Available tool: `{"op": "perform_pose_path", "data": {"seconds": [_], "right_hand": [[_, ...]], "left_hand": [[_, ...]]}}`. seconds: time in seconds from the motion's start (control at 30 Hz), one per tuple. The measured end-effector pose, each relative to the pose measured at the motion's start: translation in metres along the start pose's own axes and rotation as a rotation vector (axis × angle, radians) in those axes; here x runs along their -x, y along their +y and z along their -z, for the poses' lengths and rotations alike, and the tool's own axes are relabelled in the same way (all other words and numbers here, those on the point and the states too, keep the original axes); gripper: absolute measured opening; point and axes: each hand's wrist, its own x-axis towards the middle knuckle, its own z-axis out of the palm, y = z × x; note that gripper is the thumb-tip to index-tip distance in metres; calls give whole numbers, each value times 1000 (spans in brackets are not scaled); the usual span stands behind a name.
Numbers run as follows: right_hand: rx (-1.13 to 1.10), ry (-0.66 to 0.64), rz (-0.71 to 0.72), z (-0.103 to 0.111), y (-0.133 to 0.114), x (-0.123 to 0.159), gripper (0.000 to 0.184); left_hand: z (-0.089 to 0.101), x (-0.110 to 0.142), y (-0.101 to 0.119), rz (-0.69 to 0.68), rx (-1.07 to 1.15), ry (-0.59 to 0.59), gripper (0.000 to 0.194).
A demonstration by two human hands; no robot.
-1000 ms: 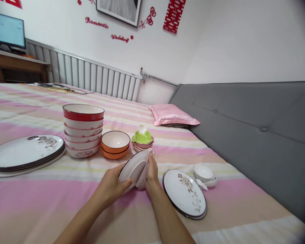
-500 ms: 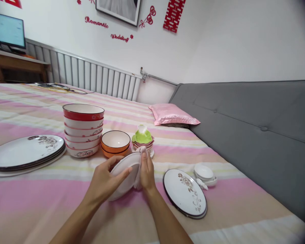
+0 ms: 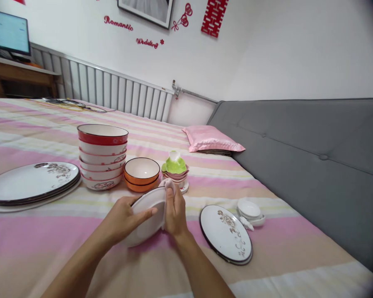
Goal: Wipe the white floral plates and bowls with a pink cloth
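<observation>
A white plate [image 3: 146, 225] with a dark rim is held tilted on edge above the bed, its pale underside toward me. My left hand [image 3: 126, 219] is closed on its left side, thumb across the underside. On the right edge, my right hand [image 3: 174, 211] presses a light pink cloth [image 3: 167, 186] around the rim. Just beyond the hands stand two stacked orange bowls [image 3: 142, 176] and a stack of small leaf-shaped dishes [image 3: 175, 165], green on top. Part of the plate's far face is hidden.
A tall stack of red and white bowls [image 3: 103, 161] stands left of the orange ones. Oval plates [image 3: 34, 182] lie stacked at far left. To the right are patterned plates [image 3: 226, 234] and small white dishes [image 3: 250, 211]. Behind lies a pink pillow [image 3: 213, 138] by the grey headboard [image 3: 298, 145].
Both hands have shifted slightly left with the plate. The cloth has slid a little left along with my right hand, still on the rim. The stacked dishes stay in place.
</observation>
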Motion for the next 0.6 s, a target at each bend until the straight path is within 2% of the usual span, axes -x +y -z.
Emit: {"op": "perform_pose_path", "data": {"seconds": [0.17,0.4,0.5,0.6], "right_hand": [[-64,63,-110,1,3,-1,39],[-58,264,-170,16,2,-12,43],[-87,283,-235,17,2,-14,46],[-127,250,-274,12,3,-12,49]], "left_hand": [[-6,3,3,84,177,55,26],[-36,13,8,215,543,250,43],[-40,12,7,257,693,354,49],[-36,8,6,310,823,483,49]]}}
